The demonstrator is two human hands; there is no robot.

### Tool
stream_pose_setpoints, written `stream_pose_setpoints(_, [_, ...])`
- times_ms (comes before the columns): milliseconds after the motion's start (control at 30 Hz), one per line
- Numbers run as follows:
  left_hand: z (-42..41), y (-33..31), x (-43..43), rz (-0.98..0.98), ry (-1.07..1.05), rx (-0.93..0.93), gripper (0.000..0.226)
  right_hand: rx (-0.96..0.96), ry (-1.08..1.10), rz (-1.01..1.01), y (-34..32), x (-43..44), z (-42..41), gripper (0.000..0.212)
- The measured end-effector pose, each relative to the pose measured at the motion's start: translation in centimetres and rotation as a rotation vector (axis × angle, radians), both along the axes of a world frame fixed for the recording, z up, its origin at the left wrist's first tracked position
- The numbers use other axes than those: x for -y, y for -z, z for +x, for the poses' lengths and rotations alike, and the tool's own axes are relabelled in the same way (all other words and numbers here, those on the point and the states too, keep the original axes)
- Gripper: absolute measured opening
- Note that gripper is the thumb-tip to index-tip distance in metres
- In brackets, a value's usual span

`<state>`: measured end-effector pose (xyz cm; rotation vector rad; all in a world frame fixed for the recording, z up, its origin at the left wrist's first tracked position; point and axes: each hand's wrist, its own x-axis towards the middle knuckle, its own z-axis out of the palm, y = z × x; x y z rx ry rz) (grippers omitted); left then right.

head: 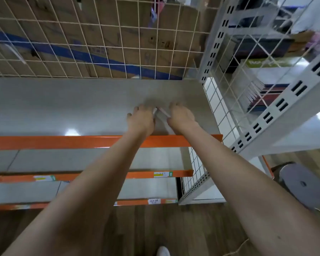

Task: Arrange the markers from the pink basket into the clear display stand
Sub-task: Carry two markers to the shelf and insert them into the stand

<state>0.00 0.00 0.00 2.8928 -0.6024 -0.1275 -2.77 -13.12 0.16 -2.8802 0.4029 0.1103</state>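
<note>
A white shoe [163,251] stands on the wooden floor [155,228]. Above it, both forearms reach over the orange beam [63,141] onto the grey shelf [63,108]. The left hand [141,119] and right hand [181,117] sit close together, fingers curled down. A slim pale marker [163,112] lies slanted between them, its near end held at the right hand's thumb side. Whether the left fingers grip anything is too blurred to tell. Beyond stand a wire grid [100,43] and cardboard boxes [127,30].
</note>
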Motion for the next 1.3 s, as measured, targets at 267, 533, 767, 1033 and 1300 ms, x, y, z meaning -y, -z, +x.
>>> stream_pose_setpoints(267, [0.1, -0.8, 0.5, 0.071, 0.02, 0.024, 0.026, 0.015, 0.035, 0.008, 0.0, -0.4, 0.5, 0.028])
stream_pose_setpoints(533, [0.1, -1.9, -1.8, 0.118, -0.024, 0.161, 0.03, 0.097, -0.021, -0.012, -0.8, -0.6, -0.6, 0.021])
stream_pose_setpoints(767, [-1.7, -3.0, -6.0, -0.002, -0.153, 0.171, 0.028, 0.13, -0.092, 0.04, -2.6, -3.6, -1.6, 0.013])
stream_pose_setpoints(1033, [-7.0, -2.8, -13.8, -0.11, -0.391, 0.169, 0.022, 0.148, -0.238, 0.135, -3.1, -10.4, -3.3, 0.021])
stream_pose_setpoints(1300, [-13.0, -1.0, -22.2, -0.143, -0.622, 0.131, 0.023, 0.118, -0.464, 0.162, -1.8, -18.6, -6.7, 0.02])
